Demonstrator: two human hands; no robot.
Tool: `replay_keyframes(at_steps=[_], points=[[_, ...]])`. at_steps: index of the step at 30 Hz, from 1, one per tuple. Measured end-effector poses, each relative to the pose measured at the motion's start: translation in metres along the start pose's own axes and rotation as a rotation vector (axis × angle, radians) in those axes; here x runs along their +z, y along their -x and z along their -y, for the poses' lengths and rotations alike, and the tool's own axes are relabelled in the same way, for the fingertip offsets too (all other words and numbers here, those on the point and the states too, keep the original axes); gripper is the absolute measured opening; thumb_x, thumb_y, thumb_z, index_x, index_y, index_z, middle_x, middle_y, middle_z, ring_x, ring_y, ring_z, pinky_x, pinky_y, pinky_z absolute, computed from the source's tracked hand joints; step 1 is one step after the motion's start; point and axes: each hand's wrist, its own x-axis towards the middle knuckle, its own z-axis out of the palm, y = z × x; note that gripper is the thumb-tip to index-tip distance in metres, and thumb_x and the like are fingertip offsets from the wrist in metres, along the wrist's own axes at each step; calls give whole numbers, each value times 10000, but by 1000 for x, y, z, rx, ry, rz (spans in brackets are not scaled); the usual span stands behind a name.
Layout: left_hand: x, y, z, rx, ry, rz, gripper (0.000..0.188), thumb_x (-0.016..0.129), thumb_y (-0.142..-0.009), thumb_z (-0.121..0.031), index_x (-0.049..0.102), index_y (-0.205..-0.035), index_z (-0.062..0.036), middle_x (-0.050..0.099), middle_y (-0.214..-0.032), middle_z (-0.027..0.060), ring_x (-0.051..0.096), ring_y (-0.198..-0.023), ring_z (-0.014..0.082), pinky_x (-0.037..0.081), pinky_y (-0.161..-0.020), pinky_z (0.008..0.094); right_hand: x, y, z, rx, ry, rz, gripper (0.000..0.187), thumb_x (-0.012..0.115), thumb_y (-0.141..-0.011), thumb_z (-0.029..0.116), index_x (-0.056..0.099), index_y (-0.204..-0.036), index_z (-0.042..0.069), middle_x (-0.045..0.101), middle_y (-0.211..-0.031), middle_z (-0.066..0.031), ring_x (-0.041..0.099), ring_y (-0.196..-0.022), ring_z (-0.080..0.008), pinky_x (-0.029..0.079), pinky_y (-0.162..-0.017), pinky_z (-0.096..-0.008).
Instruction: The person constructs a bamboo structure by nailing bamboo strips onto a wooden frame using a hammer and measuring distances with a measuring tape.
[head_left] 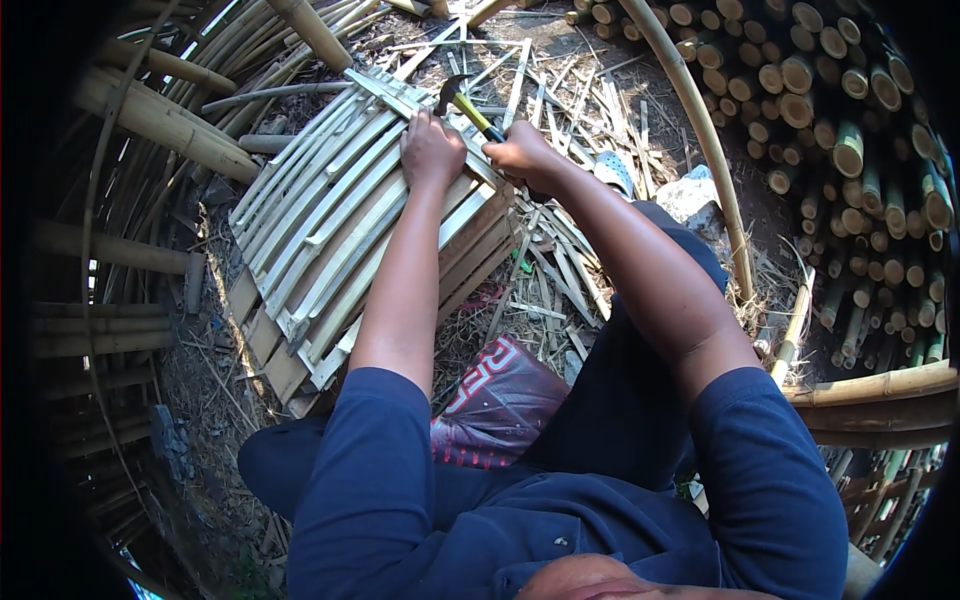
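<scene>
In my right hand [520, 155] is a claw hammer [465, 107] with a black head and a yellow and black handle. Its head is raised just past the fingers of my left hand [432, 150]. That hand rests at the far right end of a slatted bamboo panel [335, 215], its fingers bent together over a crosswise strip [380, 92]. Whatever they pinch, if anything, is hidden. Pale split slats run lengthwise side by side on the panel, which lies on top of a stack of wooden boards [470, 250].
Cut bamboo poles [795, 75] are piled at the right, ends facing me. Split bamboo scraps [570, 260] litter the ground. Thick poles [165, 125] stand on the left. A light clog [613, 172] and a pale rock [690, 200] are beside my right forearm.
</scene>
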Motion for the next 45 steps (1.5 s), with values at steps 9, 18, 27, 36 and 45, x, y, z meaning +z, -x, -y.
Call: replay_keyframes(at_steps=[9, 18, 27, 36, 45], points=[[1, -1, 3, -15, -1, -13, 489, 456, -954, -241, 663, -1293, 44, 540, -1500, 159, 470, -1414, 261, 366, -1158, 412, 11, -4, 1, 70, -192, -26, 252, 667, -985, 174, 678, -902, -64, 746, -776, -107, 464, -435, -96, 314, -404, -314], [-10, 2, -5, 187, 45, -290, 189, 633, -929, -242, 755, -1048, -158, 735, -903, 46, 693, -902, 239, 428, -915, 425, 16, -10, -6, 113, -223, -104, 140, 638, -875, 17, 677, -854, -116, 738, -773, -165, 631, -547, -182, 419, -441, -374], [-23, 7, -1, 269, 26, 4, 283, 596, -903, -170, 606, -1160, -51, 733, -853, 137, 696, -791, 307, 435, -974, 458, 16, -19, -14, 91, -176, -87, 172, 653, -823, 20, 702, -808, -145, 729, -757, -182, 666, -565, -212, 456, -470, -388], [-25, 33, 5, 208, 235, -16, 315, 679, -883, -276, 677, -1109, -57, 675, -1161, 124, 648, -1107, 327, 391, -1137, 537, 23, -19, -12, 89, -199, -111, 132, 674, -867, 19, 655, -761, -57, 630, -622, -113, 469, -412, -127, 261, -378, -337], [-27, 38, -5, 406, 292, -160, 157, 717, -911, -207, 696, -1003, -82, 698, -769, 95, 694, -767, 312, 435, -1128, 531, 18, -14, -12, 122, -266, -100, 135, 684, -875, 10, 624, -765, -39, 614, -630, -98, 490, -424, -136, 281, -379, -323]])
